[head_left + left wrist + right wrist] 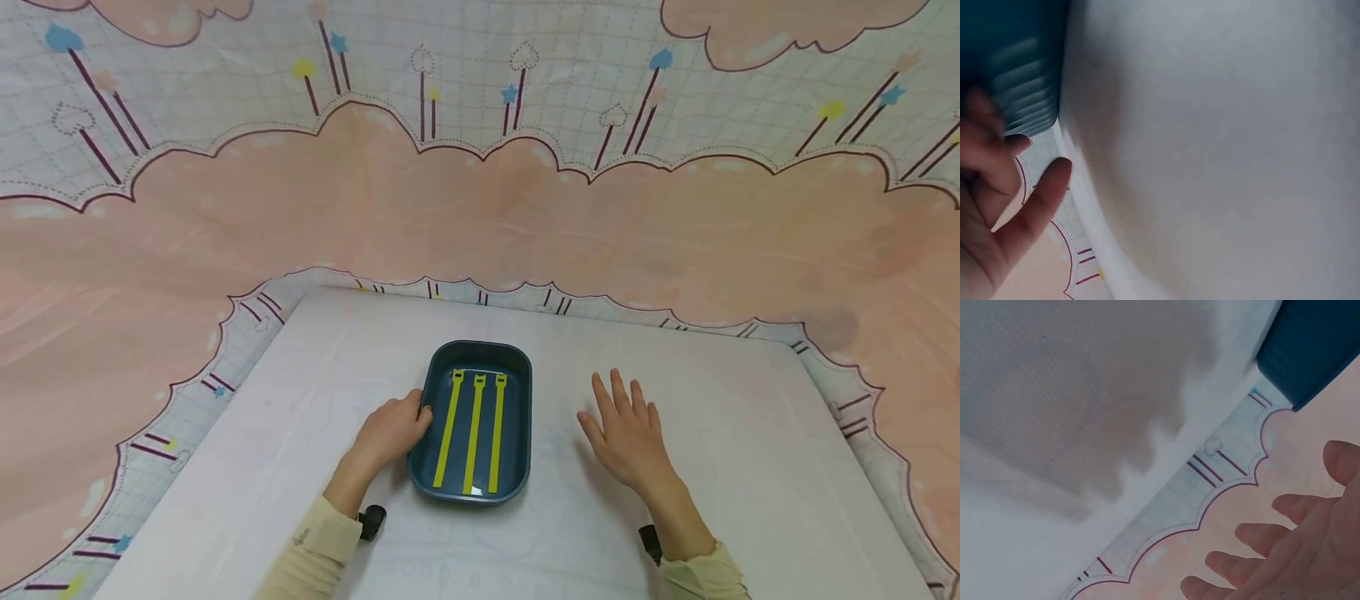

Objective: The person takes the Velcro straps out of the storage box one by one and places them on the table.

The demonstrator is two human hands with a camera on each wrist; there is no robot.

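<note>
A dark blue tray (521,433) with rounded corners sits on the white table. Three yellow cable ties (474,433), flat strips with slotted heads at the far end, lie lengthwise in it, side by side. My left hand (392,427) grips the tray's left wall, thumb over the rim and the other fingers outside. In the left wrist view, the tray's ribbed outer side (1022,87) shows beside the curled fingers. To the right of the tray, my right hand (626,433) holds nothing, its fingers straight and spread above the table. The right wrist view shows a tray corner (1310,350) apart from this hand.
The white tabletop (720,433) spreads around the tray on all sides. Behind it and along its sides hangs a patterned cloth (480,217) with pink scalloped shapes and small stars. Dark wrist cameras (372,522) are strapped at both sleeves.
</note>
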